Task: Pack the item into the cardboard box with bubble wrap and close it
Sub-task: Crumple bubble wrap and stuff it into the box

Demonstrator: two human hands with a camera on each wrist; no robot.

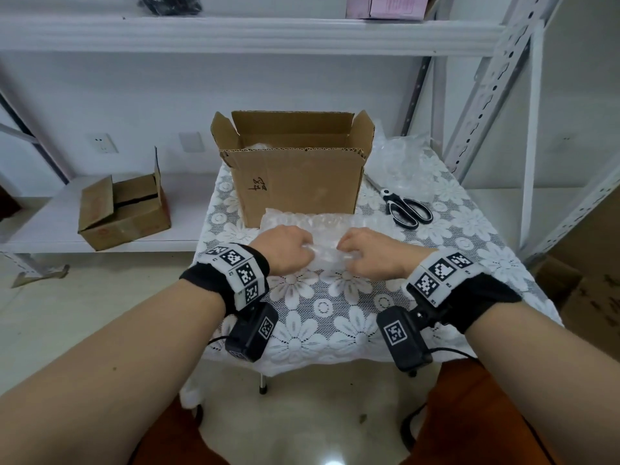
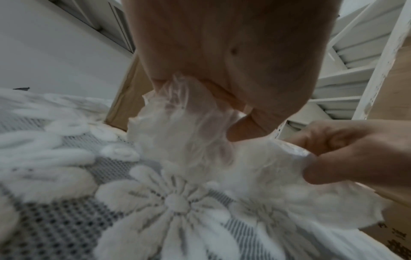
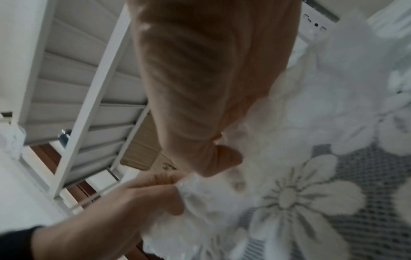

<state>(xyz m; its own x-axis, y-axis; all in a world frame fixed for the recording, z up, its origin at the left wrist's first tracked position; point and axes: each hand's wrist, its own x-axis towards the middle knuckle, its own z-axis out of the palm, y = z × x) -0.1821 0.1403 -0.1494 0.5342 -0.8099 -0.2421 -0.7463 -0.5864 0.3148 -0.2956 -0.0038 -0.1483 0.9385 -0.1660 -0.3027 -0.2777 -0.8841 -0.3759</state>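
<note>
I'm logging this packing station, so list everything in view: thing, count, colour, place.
cardboard box: one, brown, open, table middle.
bubble wrap sheet: one, clear, before the box, gripped by both hands.
loose bubble wrap: a heap, clear, right of the box.
scissors: one pair, black and white, right of the box.
tablecloth: one, white floral lace, over the table.
small box: one, brown, low shelf at left.
pink box: one, top shelf.
left hand: grips the sheet.
right hand: grips the sheet.

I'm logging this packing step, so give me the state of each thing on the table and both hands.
Brown cardboard box: upright, flaps open.
Clear bubble wrap sheet: on tablecloth, gripped by both hands.
Black-handled scissors: lying closed.
Left hand: grips wrap.
Right hand: grips wrap.
</note>
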